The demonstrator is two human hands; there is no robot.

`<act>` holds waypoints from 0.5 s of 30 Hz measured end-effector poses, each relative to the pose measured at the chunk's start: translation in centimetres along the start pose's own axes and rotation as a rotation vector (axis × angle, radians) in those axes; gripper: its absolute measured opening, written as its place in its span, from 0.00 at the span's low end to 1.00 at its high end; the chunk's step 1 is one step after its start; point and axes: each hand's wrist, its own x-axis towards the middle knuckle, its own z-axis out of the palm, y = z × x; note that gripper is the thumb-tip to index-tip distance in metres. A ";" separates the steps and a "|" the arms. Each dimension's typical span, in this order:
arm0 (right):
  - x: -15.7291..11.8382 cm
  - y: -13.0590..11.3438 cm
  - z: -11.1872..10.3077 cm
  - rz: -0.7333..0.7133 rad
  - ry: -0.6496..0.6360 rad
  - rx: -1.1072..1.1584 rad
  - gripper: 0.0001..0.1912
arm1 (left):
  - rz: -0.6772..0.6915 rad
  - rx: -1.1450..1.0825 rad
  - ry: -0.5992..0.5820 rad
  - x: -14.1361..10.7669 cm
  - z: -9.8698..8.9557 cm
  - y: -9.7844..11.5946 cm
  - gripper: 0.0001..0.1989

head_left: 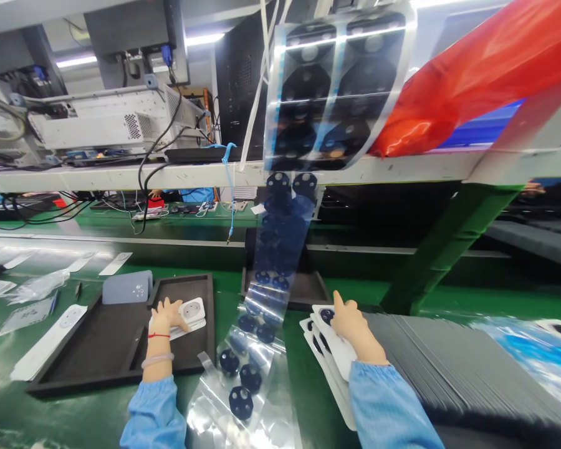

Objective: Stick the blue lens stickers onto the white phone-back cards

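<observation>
My left hand [166, 317] lies over white back panels [192, 308] in a black tray [206, 349]. Its fingers are spread and touch the panels; the palm hides part of them. On the right, my right hand [353, 327] has its fingers curled around the upper edge of a white panel [343, 358] bearing a dark round camera-area sticker [327, 316]. More such white panels [318, 362] are fanned out beneath it. Between my hands, a clear film strip [262, 324] with dark round stickers [240, 402] runs down from a roll [330, 93] onto the green table.
A blue-grey phone back panel [127, 287] leans on the left tray's rim. White panels [51, 343] lie farther left. A long row of grey sheets [439, 355] stands at the right. Overhead runs a white shelf beam [191, 176]; a green post [453, 249] rises behind the row.
</observation>
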 end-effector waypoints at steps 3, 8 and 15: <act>-1.7 -2.0 0.3 -0.161 0.024 -0.078 0.37 | 0.025 0.061 -0.009 0.7 0.6 -0.3 0.21; -8.7 -6.1 3.0 -0.554 -0.222 -0.040 0.34 | 0.088 0.050 0.035 0.4 -0.1 0.2 0.19; -15.9 -5.3 10.2 -0.777 -0.760 0.118 0.54 | 0.159 -0.076 0.149 -1.2 -1.8 0.6 0.24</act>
